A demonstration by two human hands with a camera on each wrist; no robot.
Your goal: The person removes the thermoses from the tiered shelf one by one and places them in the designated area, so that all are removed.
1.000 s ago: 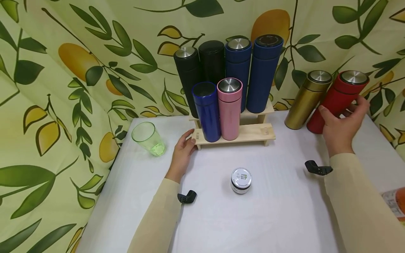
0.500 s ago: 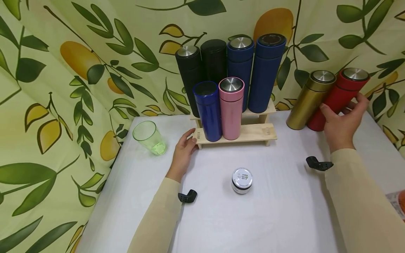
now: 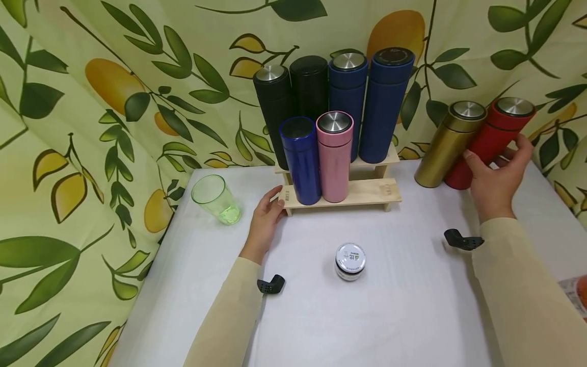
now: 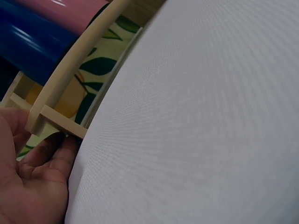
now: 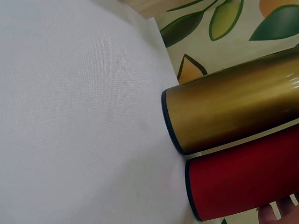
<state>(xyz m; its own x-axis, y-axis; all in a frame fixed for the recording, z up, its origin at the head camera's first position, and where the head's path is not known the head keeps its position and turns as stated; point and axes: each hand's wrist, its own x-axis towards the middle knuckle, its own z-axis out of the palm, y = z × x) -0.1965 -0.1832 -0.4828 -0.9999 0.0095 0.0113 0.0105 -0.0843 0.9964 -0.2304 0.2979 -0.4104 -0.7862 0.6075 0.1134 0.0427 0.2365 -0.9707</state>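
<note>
My left hand (image 3: 264,223) grips the left end of a stepped wooden rack (image 3: 369,192); in the left wrist view its curled fingers (image 4: 42,161) lie around the end of the lower plank, beside a leg. On the lower step stand a shiny blue thermos (image 3: 301,165) and a pink thermos (image 3: 335,163). My right hand (image 3: 497,178) holds a red thermos (image 3: 492,132) around its body, thumb on the near side. The red thermos stands upright on the table, close beside a gold thermos (image 3: 442,153); a narrow gap shows between them in the right wrist view.
Behind, on the upper step, stand two black thermoses (image 3: 273,112) and two navy thermoses (image 3: 384,112). A green glass (image 3: 215,199) is left of the rack. A small white-lidded jar (image 3: 350,260) sits mid-table. An orange-labelled container (image 3: 579,293) shows at the right edge. Patterned cloth (image 3: 114,153) hangs behind.
Over the last second the red thermos and my right hand have shifted very slightly toward the back. My left hand stays at the rack's end. The head view has tilted a little.
</note>
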